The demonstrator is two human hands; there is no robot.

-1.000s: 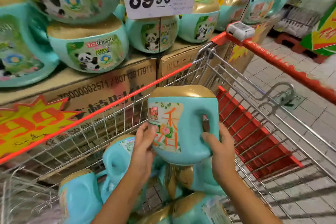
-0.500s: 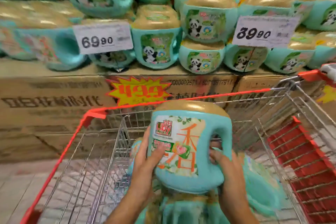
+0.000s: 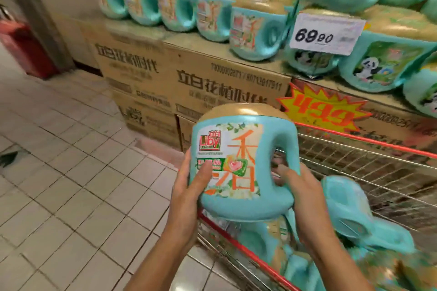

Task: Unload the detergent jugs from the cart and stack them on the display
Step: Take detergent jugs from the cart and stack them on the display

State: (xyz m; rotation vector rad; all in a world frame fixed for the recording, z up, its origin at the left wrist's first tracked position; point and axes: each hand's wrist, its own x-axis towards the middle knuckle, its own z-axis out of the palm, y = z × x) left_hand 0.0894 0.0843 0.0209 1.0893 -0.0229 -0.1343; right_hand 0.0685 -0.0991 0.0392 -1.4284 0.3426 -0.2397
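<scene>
Head view. The held jug (image 3: 241, 172), teal with a gold cap uppermost and its printed label facing the camera, is carried nearly upright in mid-air between both hands, above the near corner of the cart (image 3: 236, 242) and in front of the cardboard cartons (image 3: 208, 82), lower than the display and touching neither. The left hand (image 3: 189, 189) clasps the jug's left side, palm against the wall and thumb laid across the label; its remaining fingers pass behind the jug and are hidden. The right hand (image 3: 302, 196) takes the moulded handle on the jug's right side, its fingers (image 3: 282, 170) curled into the handle opening and clamped on the grip. Inside the wire cart, several more teal jugs (image 3: 347, 208) lie tumbled on their sides beneath and to the right of the held one. The display row (image 3: 255, 33) of matching jugs stands on top of the cartons, handles forward, with further tiers above; panda-labelled jugs (image 3: 383, 64) occupy the right part. A white price card (image 3: 324, 33) reading 69.90 hangs before the row, and a yellow starburst sign (image 3: 324, 111) is fixed to the carton face below it. A pale tiled floor (image 3: 71, 184) fills the left, where a red object (image 3: 21, 49), blurred, stands by the wall.
</scene>
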